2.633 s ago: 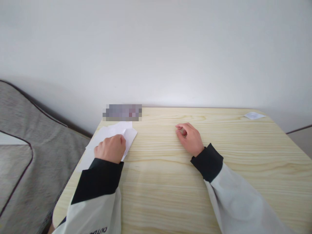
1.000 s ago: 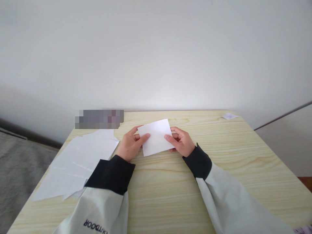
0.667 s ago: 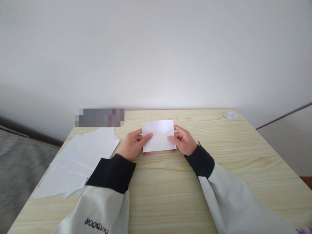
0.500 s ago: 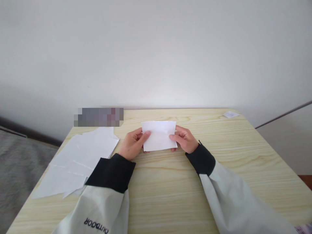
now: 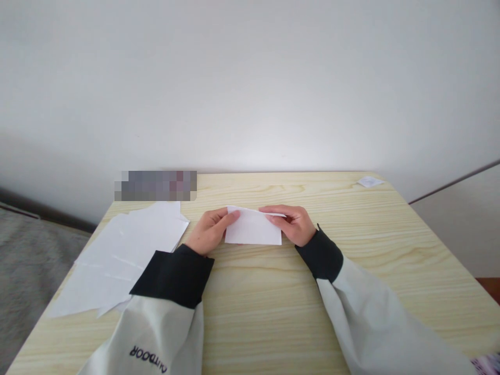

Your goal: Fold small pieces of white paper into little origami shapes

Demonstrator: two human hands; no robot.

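Note:
A small white sheet of paper [image 5: 253, 229] lies folded over on the light wooden table [image 5: 273, 307], its top edge bent toward me. My left hand [image 5: 209, 232] pinches the paper's left edge with thumb and fingers. My right hand [image 5: 294, 224] grips the right edge and the folded-over top flap. Both hands rest low on the table at its middle.
A loose pile of white sheets [image 5: 125, 255] spreads over the table's left side, reaching its edge. A small folded white paper [image 5: 370, 181] sits at the far right corner. A white wall stands right behind the table. Grey fabric lies left of the table.
My left hand took a sheet from the left pile and brought it to the middle. Both hands now hold it, and its top half has folded down toward me.

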